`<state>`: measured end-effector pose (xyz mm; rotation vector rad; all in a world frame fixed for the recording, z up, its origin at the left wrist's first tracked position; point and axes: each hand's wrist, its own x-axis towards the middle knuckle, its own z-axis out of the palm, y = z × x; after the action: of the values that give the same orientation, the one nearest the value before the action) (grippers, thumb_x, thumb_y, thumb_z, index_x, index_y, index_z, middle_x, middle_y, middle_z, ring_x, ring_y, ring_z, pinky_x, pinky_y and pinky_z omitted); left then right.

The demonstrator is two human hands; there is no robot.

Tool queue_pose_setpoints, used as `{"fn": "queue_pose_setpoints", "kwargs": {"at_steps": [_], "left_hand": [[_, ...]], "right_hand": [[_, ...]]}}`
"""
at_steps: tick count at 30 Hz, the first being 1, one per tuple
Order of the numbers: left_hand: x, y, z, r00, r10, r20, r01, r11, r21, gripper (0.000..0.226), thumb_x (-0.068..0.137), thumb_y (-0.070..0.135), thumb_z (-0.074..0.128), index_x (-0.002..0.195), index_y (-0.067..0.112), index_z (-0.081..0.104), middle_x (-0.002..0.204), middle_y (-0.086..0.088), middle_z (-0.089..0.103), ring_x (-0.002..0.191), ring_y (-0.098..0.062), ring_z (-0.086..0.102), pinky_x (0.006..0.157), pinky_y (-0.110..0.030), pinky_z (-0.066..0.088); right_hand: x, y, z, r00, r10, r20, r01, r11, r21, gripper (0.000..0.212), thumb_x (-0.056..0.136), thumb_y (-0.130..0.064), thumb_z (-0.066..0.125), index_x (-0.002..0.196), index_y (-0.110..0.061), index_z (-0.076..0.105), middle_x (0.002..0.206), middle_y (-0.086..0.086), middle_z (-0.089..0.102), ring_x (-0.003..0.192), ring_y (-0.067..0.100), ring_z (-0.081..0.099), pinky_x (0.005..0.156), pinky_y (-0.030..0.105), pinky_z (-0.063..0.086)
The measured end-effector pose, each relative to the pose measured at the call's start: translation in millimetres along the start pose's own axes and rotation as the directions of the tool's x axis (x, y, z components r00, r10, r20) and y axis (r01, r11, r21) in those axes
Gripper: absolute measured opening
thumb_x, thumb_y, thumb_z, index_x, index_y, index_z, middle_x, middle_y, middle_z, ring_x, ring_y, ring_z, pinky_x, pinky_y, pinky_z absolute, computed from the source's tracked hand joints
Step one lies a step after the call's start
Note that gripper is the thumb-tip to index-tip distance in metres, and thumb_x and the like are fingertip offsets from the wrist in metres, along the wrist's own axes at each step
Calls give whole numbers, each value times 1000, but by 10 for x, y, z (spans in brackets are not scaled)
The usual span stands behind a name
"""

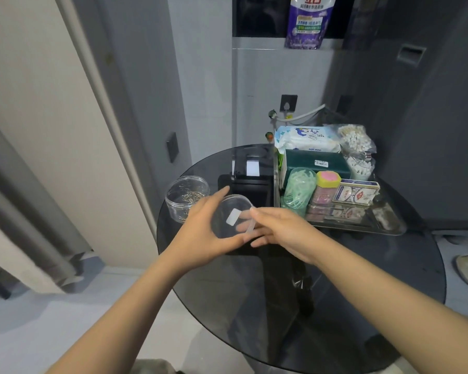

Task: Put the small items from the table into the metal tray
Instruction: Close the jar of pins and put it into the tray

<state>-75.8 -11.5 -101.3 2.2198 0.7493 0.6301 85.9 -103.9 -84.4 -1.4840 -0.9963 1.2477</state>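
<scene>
The clear lid [231, 215] is pinched between both hands, left hand [208, 233] cupping its rim, right hand [277, 233] gripping its near-right edge, above the bench [335, 279]; its open jar [187, 201] far left might spill if knocked.

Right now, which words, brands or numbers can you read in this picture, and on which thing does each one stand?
"立白": purple pouch at the window, large red characters; its smaller lines are too blurred to read.
"BABY WIPES": wipes pack in the metal tray, small print, only just readable.
Card box: printed emblem, words too small.
Green box: white sticker, unreadable.
Clear lid held by left hand and right hand: blank white sticker.
</scene>
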Motion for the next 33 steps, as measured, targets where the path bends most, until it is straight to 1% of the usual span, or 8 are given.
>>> {"fn": "queue_pose_setpoints", "kwargs": {"at_steps": [3, 7, 13, 18, 21, 25, 27, 33], "left_hand": [[-9, 49, 5, 1000, 13, -14, -15, 986, -165, 97, 64, 56, 68, 147, 36, 22, 147, 15, 35, 134, 7, 31, 110, -16, 31], [-11, 118, 35, 999, 42, -1, -42, 971, -233, 98, 67, 49, 70, 148, 37, 17, 146, 11, 36, 133, 6, 33, 106, -14, 36], [28, 72, 7, 998, 59, 9, -58, 991, -120, 98, 66, 63, 64, 148, 33, 19, 151, 15, 30, 139, 4, 25, 112, -17, 25], [153, -212, -47, 915, -69, -398, 129, 984, 126, 66, 77, 53, 56, 133, 19, 48, 136, -3, 49, 131, -19, 41, 112, -46, 29], [247, -377, -63, 884, -144, -444, 261, 941, 214, 67, 81, 47, 63, 137, 17, 44, 145, -10, 37, 138, -27, 30, 113, -45, 20], [318, -452, -49, 868, -268, -418, 348, 929, 125, 82, 81, 42, 67, 147, 16, 25, 155, -17, 14, 145, -30, 11, 113, -40, 24], [341, -455, -33, 861, -318, -398, 360, 932, 35, 90, 81, 36, 69, 150, 18, 14, 156, -15, 8, 146, -27, 8, 97, -28, 34], [432, -585, 15, 814, -406, -416, 361, 914, -187, 120, 66, 29, 83, 150, 23, -1, 150, -14, 23, 139, -27, 28, 110, -37, 28]], "right_hand": [[-13, -56, 20, 985, 48, 166, -101, 941, 322, 43, 84, -44, 52, 113, -15, 61, 110, 14, 70, 91, 21, 69, 84, 36, 56], [12, -27, 19, 933, 30, 359, -192, 885, 424, 66, 78, -52, 61, 135, -22, 48, 128, 20, 57, 105, 30, 60, 96, 47, 49], [42, -9, 21, 985, 59, 162, -120, 907, 403, 48, 71, -41, 67, 114, -21, 59, 102, 12, 62, 96, 24, 61, 78, 36, 55], [52, 31, 30, 994, 104, 19, -106, 971, 216, 71, 63, -50, 71, 125, -23, 50, 122, 13, 56, 107, 29, 63, 88, 40, 55], [62, 32, 47, 994, 111, -7, -108, 978, 179, 64, 62, -51, 67, 119, -27, 51, 121, 12, 56, 109, 30, 62, 91, 41, 54], [62, 30, 53, 993, 117, -27, -112, 983, 143, 33, 75, -45, 64, 104, -33, 56, 120, 10, 57, 114, 33, 59, 91, 41, 54], [59, 24, 51, 992, 120, -29, -115, 985, 126, 25, 80, -42, 62, 103, -35, 55, 114, 7, 59, 115, 33, 58, 92, 41, 53], [71, 4, 15, 991, 127, -48, -122, 987, 103, 16, 83, -40, 61, 98, -36, 56, 113, 4, 59, 114, 31, 59, 92, 40, 52]]}}
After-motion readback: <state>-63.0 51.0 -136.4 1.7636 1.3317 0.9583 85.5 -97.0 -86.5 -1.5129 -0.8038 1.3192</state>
